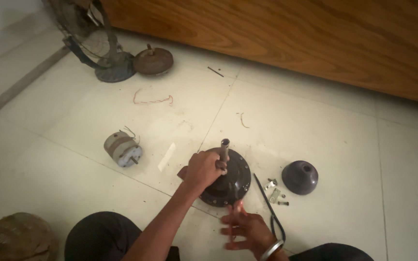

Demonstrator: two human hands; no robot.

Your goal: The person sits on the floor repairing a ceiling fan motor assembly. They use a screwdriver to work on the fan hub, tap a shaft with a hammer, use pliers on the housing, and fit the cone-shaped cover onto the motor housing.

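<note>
My left hand covers the near left part of the dark round fan motor on the floor, so I cannot see what lies under my palm; its fingers are wrapped tight around the upright shaft that sticks out of the motor's middle. A brown bit pokes out left of my wrist, too hidden to make out. My right hand is blurred, low in view just in front of the motor, fingers spread apart and holding nothing I can see; a metal bangle sits on that wrist. A thin reddish streak by those fingers is too smeared to tell.

A black cable runs from the motor's right side down toward my right wrist. Just right of it lie a few small metal brackets and screws, then a dark dome-shaped cover. To the left, well apart, lies a smaller grey motor. Farther off, a fan stand with its wire guard is cut off at the top edge, beside a rusty round casing. My knees are cut off below.
</note>
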